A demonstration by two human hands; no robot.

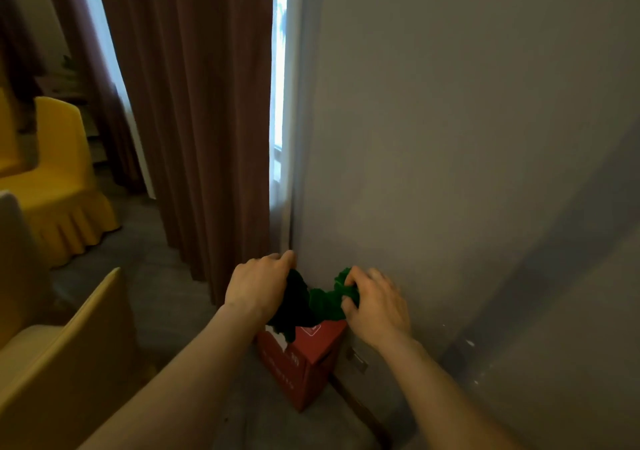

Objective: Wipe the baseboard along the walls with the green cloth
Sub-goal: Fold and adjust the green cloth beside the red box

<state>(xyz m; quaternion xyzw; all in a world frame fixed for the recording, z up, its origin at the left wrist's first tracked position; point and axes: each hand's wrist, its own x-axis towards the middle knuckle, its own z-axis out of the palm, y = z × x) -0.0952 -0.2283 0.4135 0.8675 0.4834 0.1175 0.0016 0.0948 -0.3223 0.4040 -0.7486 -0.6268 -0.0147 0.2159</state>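
Head view: the green cloth (320, 302) is gripped low at centre frame by the left hand (258, 285) and the right hand (375, 302) (both closed on it). It is held above a red box (304, 359), beside the baseboard (356, 406).

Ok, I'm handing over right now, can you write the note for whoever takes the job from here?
Left hand: shut on the green cloth, gripping its dark left end.
Right hand: shut on the cloth's other end, close to the wall.
The cloth hangs bunched between both hands, above a red box standing on the floor in the corner beside the brown curtain.
The baseboard runs along the wall's foot, below and right of the box.
Done: cloth in hand.
Left: the cloth is not on the baseboard; wiping looks yet to be done here.
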